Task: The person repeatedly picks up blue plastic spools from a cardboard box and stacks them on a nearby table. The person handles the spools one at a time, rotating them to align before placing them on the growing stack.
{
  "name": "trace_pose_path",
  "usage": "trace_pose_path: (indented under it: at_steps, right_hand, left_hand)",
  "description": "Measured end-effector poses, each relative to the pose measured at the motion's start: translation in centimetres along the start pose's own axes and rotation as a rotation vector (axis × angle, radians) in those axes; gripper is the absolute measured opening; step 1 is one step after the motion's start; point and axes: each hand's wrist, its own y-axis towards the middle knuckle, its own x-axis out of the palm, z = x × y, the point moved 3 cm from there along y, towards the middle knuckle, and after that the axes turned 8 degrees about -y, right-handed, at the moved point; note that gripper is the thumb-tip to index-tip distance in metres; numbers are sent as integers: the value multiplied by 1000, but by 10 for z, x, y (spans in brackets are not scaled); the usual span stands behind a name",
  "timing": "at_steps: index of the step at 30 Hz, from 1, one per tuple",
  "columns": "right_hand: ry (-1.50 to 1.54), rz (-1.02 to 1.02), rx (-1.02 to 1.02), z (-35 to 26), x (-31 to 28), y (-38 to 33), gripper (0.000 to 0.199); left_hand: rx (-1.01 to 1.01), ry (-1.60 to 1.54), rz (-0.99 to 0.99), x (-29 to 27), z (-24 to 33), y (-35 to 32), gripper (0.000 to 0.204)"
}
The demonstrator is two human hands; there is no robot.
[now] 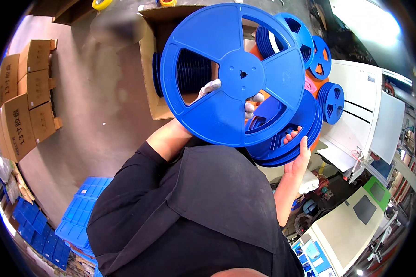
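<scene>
A large blue plastic reel (201, 39), with wide cut-outs and a small central hole, is held up in front of me. My left hand (208, 88), with white coverings on the fingers, is closed on it; the thumb and fingertips show through separate cut-outs. Behind it to the right, several blue reels in a tilted stack (305, 131) are partly hidden by the large reel. My right hand (302, 157) grips this stack's right edge, fingers in a cut-out and thumb outside.
An open cardboard box (149, 76) holding several upright blue reels stands behind the large reel. More reel stacks (330, 102) sit on an orange surface at the right, beside a white machine (363, 87). Cartons (34, 92) and blue crates (81, 207) stand at the left.
</scene>
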Motion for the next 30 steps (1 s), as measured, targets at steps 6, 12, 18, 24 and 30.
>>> trace_pose_path:
  at_steps: [6, 12, 18, 24, 30]
  right_hand:
    - [58, -21, 1, 4, -10, 4, 44]
    - [201, -51, -27, 1, -15, -3, 48]
    - [295, -151, -115, 3, -25, -10, 58]
    - [590, -202, -130, 7, -47, -11, 67]
    - [879, -545, -231, 1, -40, -16, 63]
  left_hand:
    - [40, 43, -41, 0, 10, 18, 86]
    - [-10, -31, -40, 14, 26, 16, 82]
    - [23, -50, -13, 22, 31, 6, 87]
    - [232, 169, -27, 30, 51, -21, 90]
    - [309, 457, -166, 45, 90, -55, 89]
